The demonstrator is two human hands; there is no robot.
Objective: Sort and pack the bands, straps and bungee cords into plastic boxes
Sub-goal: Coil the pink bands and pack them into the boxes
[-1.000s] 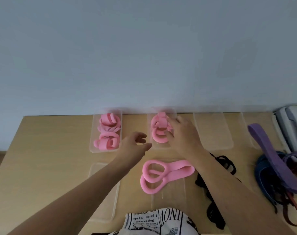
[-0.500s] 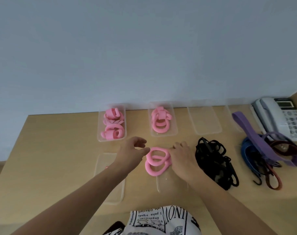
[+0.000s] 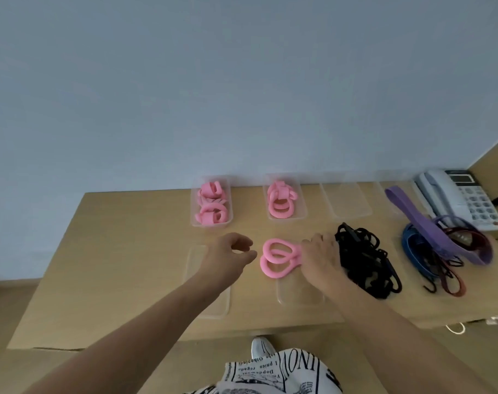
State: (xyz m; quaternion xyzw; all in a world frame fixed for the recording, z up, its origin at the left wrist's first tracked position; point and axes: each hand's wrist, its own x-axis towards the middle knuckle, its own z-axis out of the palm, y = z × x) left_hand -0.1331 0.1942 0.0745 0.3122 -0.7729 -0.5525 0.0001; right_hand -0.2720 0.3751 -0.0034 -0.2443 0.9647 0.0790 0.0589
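There is only one view, from a camera on the person's head, looking forward and steeply down over both forearms at the light wooden table, which stands against the plain pale blue wall. It is near the table's front edge, and the wide lens bends the table's edges. The wall fills the upper half.

The newsprint-patterned garment, below the table's near edge, bears upside-down lettering; only "INO" reads clearly. Markings on the telephone, at the table's far right corner, are too small to read.

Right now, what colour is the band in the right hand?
Pink band, best in the head view.
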